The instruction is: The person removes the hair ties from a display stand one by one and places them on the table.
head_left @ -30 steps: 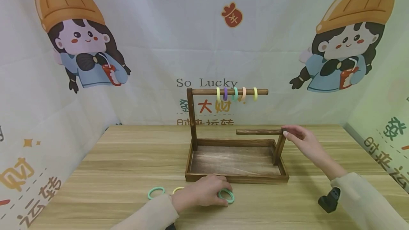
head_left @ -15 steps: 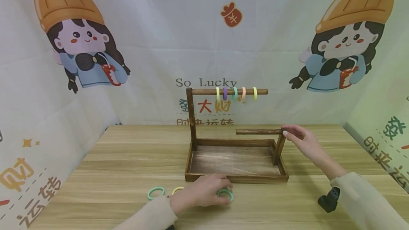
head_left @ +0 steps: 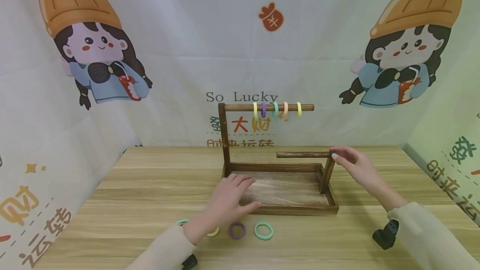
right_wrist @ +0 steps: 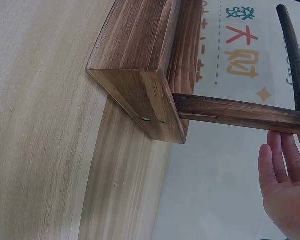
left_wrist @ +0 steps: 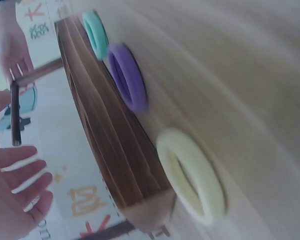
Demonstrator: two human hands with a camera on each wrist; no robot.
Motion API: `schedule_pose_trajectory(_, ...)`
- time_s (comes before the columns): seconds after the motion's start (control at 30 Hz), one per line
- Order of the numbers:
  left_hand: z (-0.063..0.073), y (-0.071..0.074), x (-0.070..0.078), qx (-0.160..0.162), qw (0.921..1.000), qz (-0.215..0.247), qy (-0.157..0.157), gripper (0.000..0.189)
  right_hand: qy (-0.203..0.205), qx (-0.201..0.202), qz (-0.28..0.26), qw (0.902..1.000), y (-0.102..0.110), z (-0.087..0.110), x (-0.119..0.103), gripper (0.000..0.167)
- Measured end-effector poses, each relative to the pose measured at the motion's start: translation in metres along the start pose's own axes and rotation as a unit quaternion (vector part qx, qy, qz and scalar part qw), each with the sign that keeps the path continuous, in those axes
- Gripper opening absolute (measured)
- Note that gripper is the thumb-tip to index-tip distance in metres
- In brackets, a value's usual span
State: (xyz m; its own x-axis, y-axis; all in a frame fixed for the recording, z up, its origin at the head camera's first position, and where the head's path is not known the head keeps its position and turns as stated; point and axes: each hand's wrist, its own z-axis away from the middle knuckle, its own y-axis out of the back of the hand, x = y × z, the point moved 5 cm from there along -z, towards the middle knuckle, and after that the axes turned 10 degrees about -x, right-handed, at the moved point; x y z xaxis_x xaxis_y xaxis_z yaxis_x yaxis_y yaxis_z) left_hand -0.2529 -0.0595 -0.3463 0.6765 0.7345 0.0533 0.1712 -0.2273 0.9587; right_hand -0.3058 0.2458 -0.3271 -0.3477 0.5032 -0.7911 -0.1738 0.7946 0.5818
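Note:
A dark wooden stand (head_left: 281,210) has a tray base and two posts, each with a sideways bar. My left hand (head_left: 233,198) hovers over the tray's front left corner, fingers spread and holding nothing. In front of the tray lie a mint ring (head_left: 263,238), a purple ring (head_left: 237,238) and a yellow ring (left_wrist: 190,175), all like thick hair ties. Another mint ring (head_left: 182,221) is partly hidden behind the left wrist. My right hand (head_left: 356,168) pinches the top of the short right post (head_left: 328,174), with the thumb in front.
Several coloured rings hang on the upper bar (head_left: 307,107) of the tall left post (head_left: 225,141). The lower bar (head_left: 301,154) is bare. A printed cloth (head_left: 180,53) stands behind the wooden table (head_left: 150,186).
My left hand has let go of the front mint ring, which lies on the table, and has moved up and left over the tray. The purple ring is uncovered. My right hand stays put.

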Motion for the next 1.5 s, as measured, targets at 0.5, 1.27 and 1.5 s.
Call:
schedule_pose_trajectory(0.5, 0.027, -0.018, -0.049, -0.103, 0.9844, -0.03, 0.14, 0.081, -0.002, -0.005, -0.008, 1.0, -0.001, 0.001, -0.001, 0.045)
schedule_pose_trajectory(1.27, 0.034, -0.022, -0.061, -0.13, 0.9791, -0.015, 0.155, 0.074, -0.006, -0.004, 0.01, 0.9999, 0.002, -0.002, -0.004, 0.045)
schedule_pose_trajectory(1.5, 0.034, -0.023, -0.061, -0.132, 0.9791, -0.013, 0.154, 0.074, 0.011, 0.009, -0.008, 0.9999, 0.016, -0.008, -0.014, 0.045)
